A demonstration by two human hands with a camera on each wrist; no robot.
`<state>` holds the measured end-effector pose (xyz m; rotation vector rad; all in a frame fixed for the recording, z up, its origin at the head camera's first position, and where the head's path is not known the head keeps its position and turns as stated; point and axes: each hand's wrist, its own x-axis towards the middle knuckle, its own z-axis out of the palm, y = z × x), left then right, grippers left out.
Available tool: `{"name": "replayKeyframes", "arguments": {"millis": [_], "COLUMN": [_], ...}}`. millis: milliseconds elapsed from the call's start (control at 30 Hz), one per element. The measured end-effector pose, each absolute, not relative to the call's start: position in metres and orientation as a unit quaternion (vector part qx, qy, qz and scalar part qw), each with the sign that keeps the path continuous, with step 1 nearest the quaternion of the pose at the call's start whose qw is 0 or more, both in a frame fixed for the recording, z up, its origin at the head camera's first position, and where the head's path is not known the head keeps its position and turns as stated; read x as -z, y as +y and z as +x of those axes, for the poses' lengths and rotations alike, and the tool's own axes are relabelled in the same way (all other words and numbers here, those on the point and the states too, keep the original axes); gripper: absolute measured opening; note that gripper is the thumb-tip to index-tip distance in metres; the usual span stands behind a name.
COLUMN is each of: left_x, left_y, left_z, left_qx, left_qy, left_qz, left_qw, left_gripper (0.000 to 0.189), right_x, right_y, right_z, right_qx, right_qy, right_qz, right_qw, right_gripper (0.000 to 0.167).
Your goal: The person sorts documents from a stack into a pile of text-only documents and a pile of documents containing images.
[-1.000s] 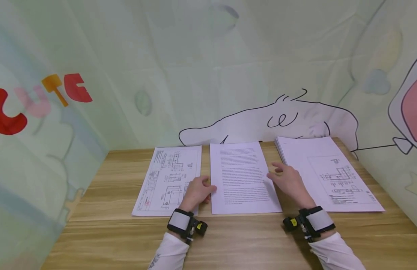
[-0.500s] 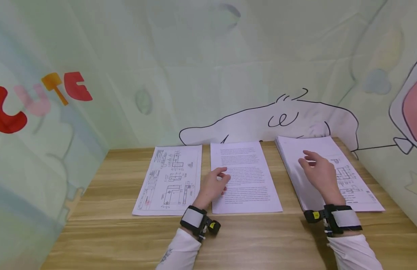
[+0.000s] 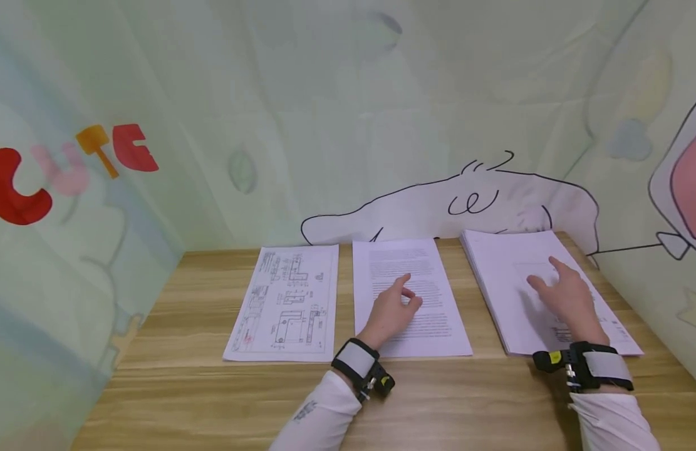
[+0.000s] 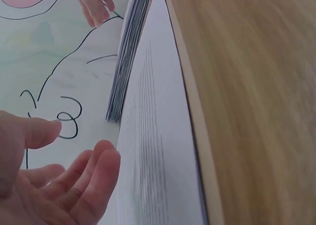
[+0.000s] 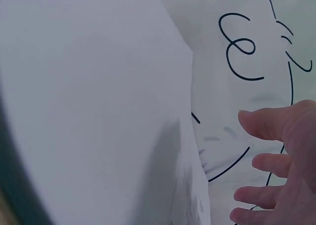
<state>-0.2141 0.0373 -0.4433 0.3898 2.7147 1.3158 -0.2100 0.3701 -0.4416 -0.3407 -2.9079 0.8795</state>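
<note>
Where the wooden tabletop [image 3: 426, 401] meets the printed backdrop [image 3: 302, 125], three paper items lie in a row: a drawing sheet [image 3: 285, 304] at left, a text sheet [image 3: 432, 322] at centre and a paper stack [image 3: 511, 282] at right. The left hand [image 3: 389, 314] is positioned above the text sheet, thumb and fingers apart. The right hand [image 3: 570, 302] is positioned above the paper stack, thumb and fingers likewise apart; its clearance from the top page appears small but cannot be confirmed.

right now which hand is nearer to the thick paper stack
The right hand: it is held over the thick paper stack. The left hand is off to the stack's left, over the text page.
</note>
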Motion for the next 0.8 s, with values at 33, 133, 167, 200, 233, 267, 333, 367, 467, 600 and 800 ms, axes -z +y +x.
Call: {"name": "replayKeyframes", "arguments": {"millis": [33, 133, 167, 200, 233, 267, 333, 367, 467, 600, 800], "left_x": [0.443, 0.441, 0.441, 0.440, 0.440, 0.441, 0.442, 0.443, 0.445, 0.447, 0.449], "left_y": [0.040, 0.048, 0.051, 0.054, 0.057, 0.060, 0.066, 0.070, 0.079, 0.092, 0.112], "left_z": [-0.214, -0.211, -0.210, -0.208, -0.206, -0.205, -0.202, -0.201, -0.198, -0.194, -0.189], "left_qx": [-0.432, -0.422, -0.415, -0.406, -0.397, -0.388, -0.374, -0.369, -0.375, -0.399, -0.424], "left_qy": [0.892, 0.895, 0.898, 0.901, 0.904, 0.906, 0.910, 0.911, 0.908, 0.895, 0.877], "left_qz": [0.127, 0.130, 0.135, 0.142, 0.152, 0.160, 0.172, 0.176, 0.179, 0.187, 0.198], "left_qw": [0.051, 0.055, 0.056, 0.056, 0.055, 0.052, 0.047, 0.046, 0.048, 0.071, 0.106], "left_gripper": [0.055, 0.054, 0.054, 0.054, 0.054, 0.053, 0.052, 0.051, 0.048, 0.043, 0.041], "right_x": [0.445, 0.454, 0.456, 0.457, 0.458, 0.459, 0.461, 0.461, 0.461, 0.459, 0.455], "right_y": [0.372, 0.381, 0.384, 0.387, 0.391, 0.394, 0.401, 0.404, 0.409, 0.409, 0.402], "right_z": [-0.210, -0.210, -0.210, -0.210, -0.210, -0.210, -0.209, -0.209, -0.208, -0.206, -0.200], "right_qx": [-0.279, -0.246, -0.235, -0.226, -0.220, -0.217, -0.214, -0.213, -0.215, -0.216, -0.225], "right_qy": [-0.953, -0.962, -0.964, -0.965, -0.965, -0.963, -0.960, -0.959, -0.957, -0.959, -0.957], "right_qz": [-0.110, -0.116, -0.124, -0.133, -0.145, -0.159, -0.179, -0.185, -0.194, -0.185, -0.182], "right_qw": [0.039, 0.029, 0.023, 0.018, 0.011, 0.004, -0.009, -0.013, -0.017, -0.016, -0.024], "right_gripper": [0.076, 0.075, 0.076, 0.078, 0.080, 0.083, 0.089, 0.092, 0.098, 0.100, 0.097]}}
